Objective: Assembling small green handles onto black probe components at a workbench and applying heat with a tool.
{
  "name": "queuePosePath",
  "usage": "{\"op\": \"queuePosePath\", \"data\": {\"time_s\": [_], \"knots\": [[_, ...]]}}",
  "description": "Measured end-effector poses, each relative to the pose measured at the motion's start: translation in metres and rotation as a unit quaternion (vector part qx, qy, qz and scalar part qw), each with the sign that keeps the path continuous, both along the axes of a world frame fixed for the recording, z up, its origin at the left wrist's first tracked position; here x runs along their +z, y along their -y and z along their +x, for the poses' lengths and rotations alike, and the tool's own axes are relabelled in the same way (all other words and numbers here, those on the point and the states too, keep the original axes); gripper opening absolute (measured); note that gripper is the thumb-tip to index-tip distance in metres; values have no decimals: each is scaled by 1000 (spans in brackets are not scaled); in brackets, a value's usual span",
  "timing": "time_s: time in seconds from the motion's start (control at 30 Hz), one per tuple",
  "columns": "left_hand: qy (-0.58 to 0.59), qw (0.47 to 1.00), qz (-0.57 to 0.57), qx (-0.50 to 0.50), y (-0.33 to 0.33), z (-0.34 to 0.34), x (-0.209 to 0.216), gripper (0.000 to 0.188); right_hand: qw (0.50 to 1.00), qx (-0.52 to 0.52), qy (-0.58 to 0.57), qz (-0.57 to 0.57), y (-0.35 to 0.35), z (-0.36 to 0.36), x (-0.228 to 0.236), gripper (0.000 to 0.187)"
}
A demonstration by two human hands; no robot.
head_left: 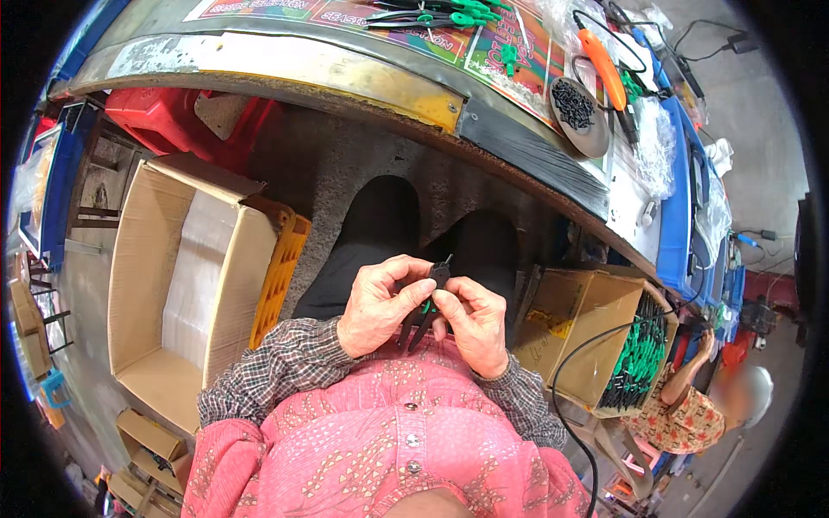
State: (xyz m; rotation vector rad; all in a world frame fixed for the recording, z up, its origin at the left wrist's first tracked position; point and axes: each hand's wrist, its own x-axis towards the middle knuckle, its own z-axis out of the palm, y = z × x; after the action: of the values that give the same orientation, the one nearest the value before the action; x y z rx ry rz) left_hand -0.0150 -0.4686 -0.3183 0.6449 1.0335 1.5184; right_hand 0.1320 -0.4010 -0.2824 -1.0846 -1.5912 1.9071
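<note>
Left hand (377,306) and right hand (477,324) pinching one black tool (440,274) at centre, worn worktable (285,69) along the top, open cardboard box (138,289) at left, blue bin (675,207) at right

Own hands (380,304): two
Held tool (439,274): one
Large boxes (136,289): two
Boxed tools (641,350): too many to count
Orange tool (601,67): one
Dish (592,142): one
Red stool (154,119): one
Co-worker (684,420): one

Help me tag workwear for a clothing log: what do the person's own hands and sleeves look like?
The left hand and right hand are ungloved. Wrinkled, dark-and-pale checked sleeves reach about to the wrists; pink patterned fabric covers the upper arms.
</note>
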Motion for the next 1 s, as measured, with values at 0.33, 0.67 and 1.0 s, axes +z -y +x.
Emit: {"op": "queuePosePath", "data": {"time_s": [0.33,0.67,1.0], "knots": [[18,1000,-10,14,0,3,2,18,999,-46,-12,-6,6,-3,-4,13],[31,999,-30,0,0,1,1,16,997,-9,28,75,6,0,-8,12],[9,999,-38,-5,0,0,0,16,995,-12,31,90,5,0,-7,11]]}}
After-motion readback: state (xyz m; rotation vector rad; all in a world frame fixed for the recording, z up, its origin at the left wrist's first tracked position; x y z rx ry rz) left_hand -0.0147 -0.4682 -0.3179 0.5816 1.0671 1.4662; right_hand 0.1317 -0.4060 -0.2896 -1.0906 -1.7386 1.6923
